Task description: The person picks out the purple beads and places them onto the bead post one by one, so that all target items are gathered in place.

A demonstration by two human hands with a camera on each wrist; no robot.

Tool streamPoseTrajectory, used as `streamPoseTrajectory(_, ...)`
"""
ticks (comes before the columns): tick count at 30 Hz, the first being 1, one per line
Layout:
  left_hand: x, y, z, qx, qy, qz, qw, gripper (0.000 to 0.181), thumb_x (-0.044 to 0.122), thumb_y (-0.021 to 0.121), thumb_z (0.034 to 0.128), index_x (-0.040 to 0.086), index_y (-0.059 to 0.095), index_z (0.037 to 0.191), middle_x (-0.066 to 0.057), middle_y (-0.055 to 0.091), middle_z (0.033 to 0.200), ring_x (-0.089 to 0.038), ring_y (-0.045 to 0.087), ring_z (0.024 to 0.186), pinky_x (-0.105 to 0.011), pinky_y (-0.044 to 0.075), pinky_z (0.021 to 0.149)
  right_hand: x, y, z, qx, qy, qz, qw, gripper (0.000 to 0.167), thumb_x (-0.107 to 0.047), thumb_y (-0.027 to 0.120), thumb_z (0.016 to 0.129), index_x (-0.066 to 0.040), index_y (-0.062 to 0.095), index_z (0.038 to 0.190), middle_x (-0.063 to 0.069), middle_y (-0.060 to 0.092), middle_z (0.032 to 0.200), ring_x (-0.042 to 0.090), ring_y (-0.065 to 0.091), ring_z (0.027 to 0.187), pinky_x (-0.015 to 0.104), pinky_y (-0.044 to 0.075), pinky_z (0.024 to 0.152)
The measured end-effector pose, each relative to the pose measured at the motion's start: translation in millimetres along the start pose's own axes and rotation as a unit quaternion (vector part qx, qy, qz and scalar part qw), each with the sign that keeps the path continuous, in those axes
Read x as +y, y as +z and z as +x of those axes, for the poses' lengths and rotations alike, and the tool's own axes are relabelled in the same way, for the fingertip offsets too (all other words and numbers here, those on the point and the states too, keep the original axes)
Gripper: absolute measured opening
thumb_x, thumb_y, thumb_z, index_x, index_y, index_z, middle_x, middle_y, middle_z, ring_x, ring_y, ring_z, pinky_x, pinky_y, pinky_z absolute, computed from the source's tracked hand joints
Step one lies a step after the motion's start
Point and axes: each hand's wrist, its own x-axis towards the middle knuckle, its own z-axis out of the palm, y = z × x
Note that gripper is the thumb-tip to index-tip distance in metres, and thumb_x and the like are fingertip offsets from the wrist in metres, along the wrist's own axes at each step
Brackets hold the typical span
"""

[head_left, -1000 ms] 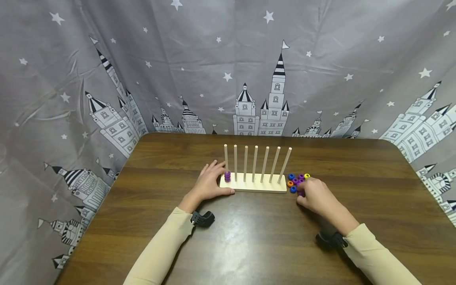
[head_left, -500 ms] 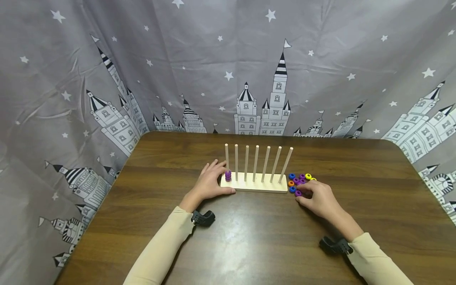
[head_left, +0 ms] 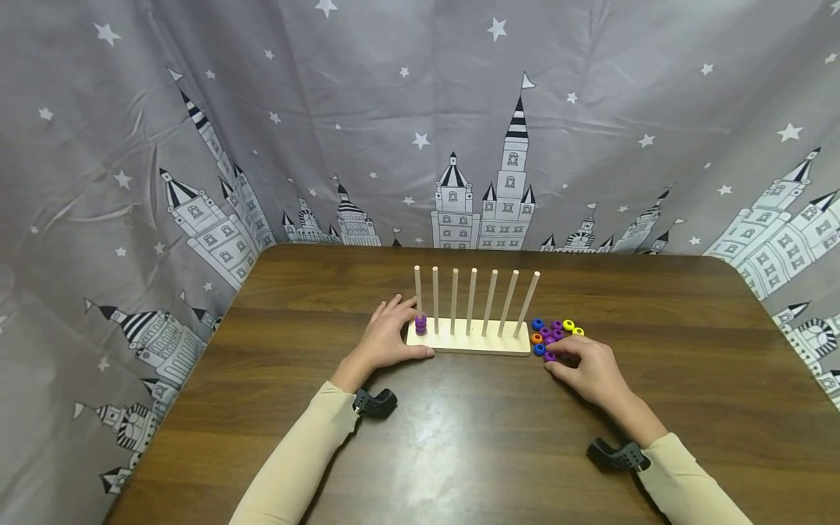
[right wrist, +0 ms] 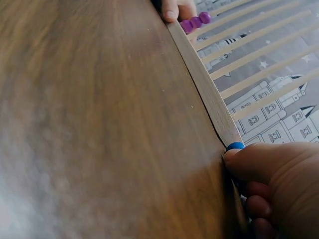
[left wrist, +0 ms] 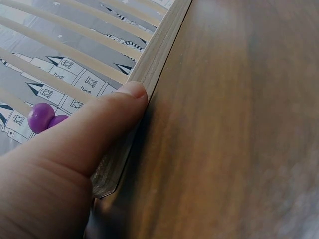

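A pale wooden peg rack [head_left: 467, 344] with several upright dowels stands on the table, and purple beads [head_left: 421, 325] are stacked low on its leftmost dowel. My left hand [head_left: 387, 337] holds the rack's left end, thumb along the front edge and fingers behind. In the left wrist view the thumb [left wrist: 107, 117] lies against the base's edge. Beyond the rack's right end, my right hand [head_left: 587, 368] pinches a purple bead [head_left: 550, 356] between thumb and index finger, at the near side of a loose group of beads. In the right wrist view that bead is hidden by the hand.
Beside the rack's right end lie blue beads [head_left: 538, 324], an orange bead [head_left: 537, 338], yellow beads [head_left: 568, 325] and more purple beads [head_left: 557, 335]. The brown wooden table [head_left: 420, 452] reaches back to a grey curtain [head_left: 367, 117] printed with castles and stars.
My right hand has drawn slightly right and toward me, uncovering yellow beads and the purple bead between its fingertips. Over the last half second it has barely moved. The left hand stays on the rack.
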Motion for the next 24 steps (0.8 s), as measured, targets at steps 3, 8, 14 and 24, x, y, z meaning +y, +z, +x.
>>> streamPoseTrajectory(3, 0.6, -0.4, 0.1, 0.0, 0.0, 0.0, 1.0, 0.063, 0.05, 0.085, 0.0733, 0.013, 0.067, 0.121, -0.013, 0.044, 0.161, -0.041, 0.024, 0.156, -0.062, 0.011, 0.129, 0.5, 1.6, -0.9, 0.008, -0.002, 0.001, 1.0, 0.02, -0.005, 0.088, 0.07, -0.009, 0.079, 0.088, 0.003, 0.078, 0.085, 0.021, 0.072, 0.078, 0.036, 0.057, 0.067)
streamPoseTrajectory(8, 1.2, -0.9, 0.3, -0.003, 0.0, 0.002, 1.0, 0.064, 0.05, 0.085, 0.0734, 0.012, 0.067, 0.122, -0.013, 0.044, 0.161, -0.041, 0.024, 0.156, -0.063, 0.011, 0.128, 0.0, 2.2, -1.5, 0.011, 0.0, 0.004, 0.9999, 0.02, -0.004, 0.088, 0.069, -0.009, 0.079, 0.087, 0.003, 0.078, 0.085, 0.019, 0.071, 0.078, 0.034, 0.057, 0.066)
streamPoseTrajectory(14, 0.3, -0.6, 0.8, -0.005, -0.003, 0.004, 1.0, 0.065, 0.051, 0.084, 0.0737, 0.013, 0.067, 0.123, -0.012, 0.043, 0.162, -0.04, 0.023, 0.157, -0.062, 0.01, 0.129, 0.8, 2.4, -1.1, 0.015, -0.006, 0.002, 0.9999, 0.021, -0.003, 0.087, 0.068, -0.008, 0.079, 0.088, 0.004, 0.078, 0.086, 0.022, 0.072, 0.079, 0.037, 0.058, 0.068)
streamPoseTrajectory(24, -0.3, 0.4, 1.0, -0.006, -0.006, 0.005, 1.0, 0.064, 0.052, 0.084, 0.0733, 0.014, 0.067, 0.122, -0.011, 0.042, 0.162, -0.04, 0.024, 0.157, -0.061, 0.01, 0.129, -0.9, 1.0, -4.1, 0.035, 0.01, 0.035, 0.9987, 0.024, 0.002, 0.084, 0.066, -0.011, 0.079, 0.085, 0.003, 0.077, 0.086, 0.013, 0.067, 0.078, 0.014, 0.047, 0.069)
